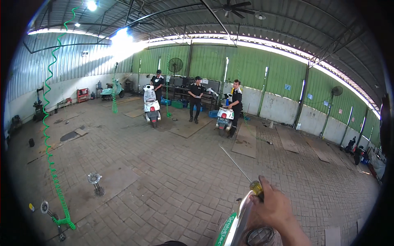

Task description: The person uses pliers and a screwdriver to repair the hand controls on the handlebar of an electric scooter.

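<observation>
Your right hand point(275, 209) was clenched around a long screwdriver point(242, 170), fingers on its yellow handle, just above the scooter panel point(238, 221) at the lower edge. Your left hand was out of view. A slip could have scratched that panel.

scooter repair w/shop: parked scooters point(151, 105), coiled air hose point(51, 135), corrugated metal walls point(246, 65), paver floor point(172, 180).

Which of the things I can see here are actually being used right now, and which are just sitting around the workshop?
In use:
- right hand
- long screwdriver gripped in it
- shiny silver part just beneath the hand

Just about:
- green coiled hose hanging at left
- white scooters in the background
- round floor stand
- wall fan
</observation>
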Demonstrator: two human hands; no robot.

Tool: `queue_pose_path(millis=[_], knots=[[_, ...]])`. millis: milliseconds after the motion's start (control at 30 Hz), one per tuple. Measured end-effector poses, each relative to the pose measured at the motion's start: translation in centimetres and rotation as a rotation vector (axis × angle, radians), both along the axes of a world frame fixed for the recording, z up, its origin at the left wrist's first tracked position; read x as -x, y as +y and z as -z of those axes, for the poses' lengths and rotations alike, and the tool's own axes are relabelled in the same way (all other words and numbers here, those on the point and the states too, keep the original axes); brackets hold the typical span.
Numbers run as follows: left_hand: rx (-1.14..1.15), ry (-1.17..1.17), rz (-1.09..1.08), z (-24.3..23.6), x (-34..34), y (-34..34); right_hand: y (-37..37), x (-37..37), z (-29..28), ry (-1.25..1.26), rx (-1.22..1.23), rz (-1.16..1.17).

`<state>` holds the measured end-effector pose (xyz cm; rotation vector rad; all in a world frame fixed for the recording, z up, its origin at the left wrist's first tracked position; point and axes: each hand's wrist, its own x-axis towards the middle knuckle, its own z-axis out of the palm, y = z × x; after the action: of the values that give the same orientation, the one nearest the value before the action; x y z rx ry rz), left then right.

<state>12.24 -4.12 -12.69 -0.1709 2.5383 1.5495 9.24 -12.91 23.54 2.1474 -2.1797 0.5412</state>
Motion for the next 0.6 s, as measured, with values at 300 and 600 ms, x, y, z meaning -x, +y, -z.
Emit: queue_pose_path(millis=[300,600], knots=[[-0.088,0.064,0.085,0.8,0.0,0.5,2.6,0.3,2.4,0.173,0.193,-0.108],[-0.276,0.091,0.155,0.8,-1.2,3.7,10.8,1.9,3.6,0.515,0.465,-0.173]])
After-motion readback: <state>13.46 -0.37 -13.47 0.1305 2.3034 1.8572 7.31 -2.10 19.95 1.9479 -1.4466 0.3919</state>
